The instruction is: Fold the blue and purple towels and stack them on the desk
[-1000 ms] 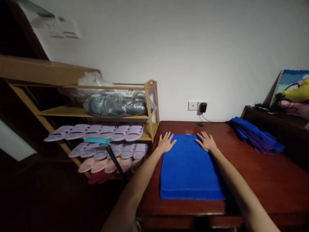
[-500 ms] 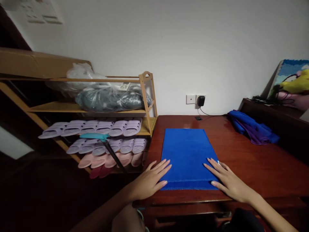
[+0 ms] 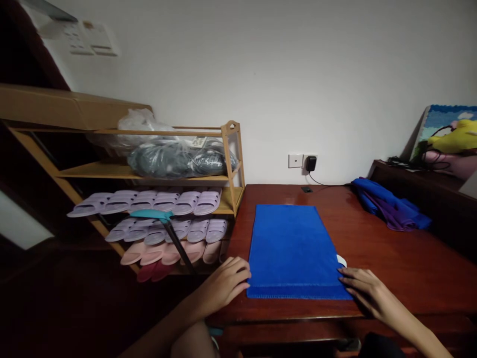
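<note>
Squaring the blue cloth (image 3: 292, 246), lower centre, needs even tension; left hand (image 3: 225, 286) and right hand (image 3: 368, 291) touch its sides; I can't tell if either grips.

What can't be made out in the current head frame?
- Head view: whether the left hand's grip pinches the folded blue cloth; its own fingers cover the contact.
- Head view: the right hand's thumb; hidden by the hand.
- Head view: any print on the white tag; too small.
- Head view: the brown cardboard box's far end; cut off by the left edge.
- Head view: the yellow plush figure's rest; cut off by the right edge.
</note>
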A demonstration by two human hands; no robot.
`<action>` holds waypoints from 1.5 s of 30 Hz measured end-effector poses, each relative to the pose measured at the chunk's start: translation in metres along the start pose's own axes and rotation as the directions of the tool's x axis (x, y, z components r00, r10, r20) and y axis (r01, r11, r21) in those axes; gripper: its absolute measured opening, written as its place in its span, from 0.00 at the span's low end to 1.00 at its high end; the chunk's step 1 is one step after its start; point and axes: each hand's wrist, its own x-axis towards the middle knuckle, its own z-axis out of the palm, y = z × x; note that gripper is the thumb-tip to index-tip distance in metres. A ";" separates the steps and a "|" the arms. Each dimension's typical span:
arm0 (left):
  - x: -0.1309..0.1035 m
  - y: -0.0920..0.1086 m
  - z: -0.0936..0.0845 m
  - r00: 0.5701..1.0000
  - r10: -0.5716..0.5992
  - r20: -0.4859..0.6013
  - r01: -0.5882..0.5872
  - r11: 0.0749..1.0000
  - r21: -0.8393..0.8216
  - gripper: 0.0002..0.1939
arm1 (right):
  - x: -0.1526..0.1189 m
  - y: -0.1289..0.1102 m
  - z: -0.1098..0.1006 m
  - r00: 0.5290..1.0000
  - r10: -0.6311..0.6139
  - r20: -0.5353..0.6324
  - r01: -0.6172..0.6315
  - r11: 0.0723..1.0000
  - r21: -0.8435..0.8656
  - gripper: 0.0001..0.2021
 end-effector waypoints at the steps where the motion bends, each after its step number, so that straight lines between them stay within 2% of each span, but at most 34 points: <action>1: 0.002 -0.001 0.000 1.000 0.017 0.009 -0.017 1.000 0.018 0.02 | 0.000 0.001 0.001 1.000 0.002 0.002 -0.002 1.000 0.005 0.17; 6: 0.002 -0.002 0.001 0.989 0.151 0.008 -0.150 0.974 0.168 0.04 | 0.003 0.003 0.002 1.000 0.021 0.015 -0.021 0.999 -0.033 0.15; 9: -0.002 -0.002 0.005 0.975 0.221 -0.027 -0.206 0.943 0.262 0.08 | 0.005 0.003 0.000 0.999 -0.028 0.019 0.029 0.999 -0.046 0.15; 12: -0.003 -0.003 0.007 0.964 0.259 -0.059 -0.232 0.929 0.288 0.11 | 0.008 0.000 -0.003 0.998 -0.066 0.017 0.067 0.997 -0.042 0.15; 14: -0.002 -0.004 0.006 0.959 0.270 -0.088 -0.238 0.934 0.266 0.12 | 0.009 -0.001 -0.004 0.999 -0.044 0.011 0.044 0.998 -0.039 0.14; 19: -0.001 -0.004 0.001 0.958 0.225 -0.178 -0.198 0.967 0.160 0.11 | 0.009 -0.001 -0.004 1.000 0.015 0.001 -0.015 1.000 -0.008 0.13; 24: -0.004 -0.004 0.004 0.975 0.204 -0.084 -0.189 0.969 0.160 0.10 | 0.011 -0.001 -0.003 0.999 0.027 0.030 -0.026 1.000 -0.018 0.14; 29: -0.007 -0.003 0.008 0.980 0.193 -0.052 -0.179 0.964 0.198 0.07 | 0.017 -0.004 -0.004 1.000 0.023 0.017 -0.023 1.000 -0.004 0.14; 34: -0.003 -0.001 0.003 0.977 0.202 -0.068 -0.187 0.967 0.175 0.10 | 0.019 0.000 -0.008 1.000 -0.017 -0.023 0.017 1.000 0.000 0.13; 38: -0.002 0.001 -0.001 0.982 0.166 -0.090 -0.156 0.981 0.114 0.11 | 0.016 0.005 -0.013 0.996 -0.061 -0.070 0.059 0.998 -0.036 0.12; 41: -0.006 0.004 0.001 0.986 0.150 -0.077 -0.143 0.986 0.086 0.10 | 0.009 0.003 -0.014 0.994 -0.102 -0.043 0.098 0.992 -0.078 0.11; 45: -0.010 0.007 -0.002 0.987 0.134 -0.089 -0.131 0.991 0.037 0.07 | 0.004 -0.003 -0.018 0.997 -0.070 0.033 0.072 0.995 -0.074 0.11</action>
